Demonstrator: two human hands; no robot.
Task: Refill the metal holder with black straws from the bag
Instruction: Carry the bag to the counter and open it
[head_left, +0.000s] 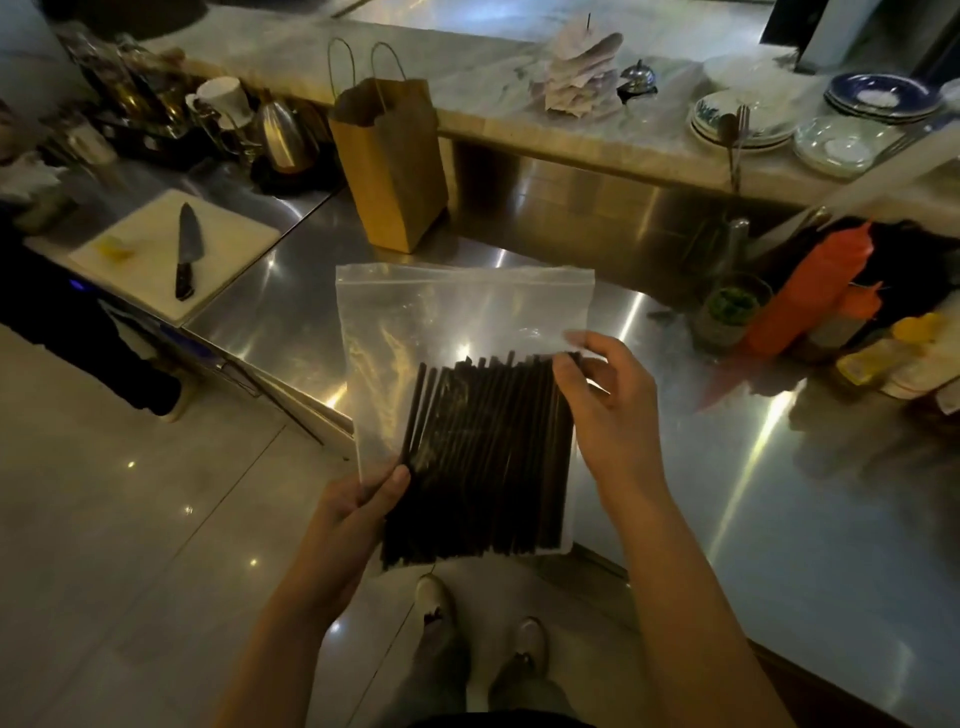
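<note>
My left hand (363, 499) pinches the lower left corner of the bag (457, 312), held upright with the black straws (483, 447) inside. My right hand (608, 410) pinches its right edge. Next I must open its top, which looks zipped. Bare table (753, 519) lies right of the bag; I cannot pick out the holder.

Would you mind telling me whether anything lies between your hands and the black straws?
Yes, the clear bag. The straws lie inside it. The left hand grips its lower left edge, and the right hand pinches the plastic at the straw tips. Its zip top looks flat, seemingly closed.
</note>
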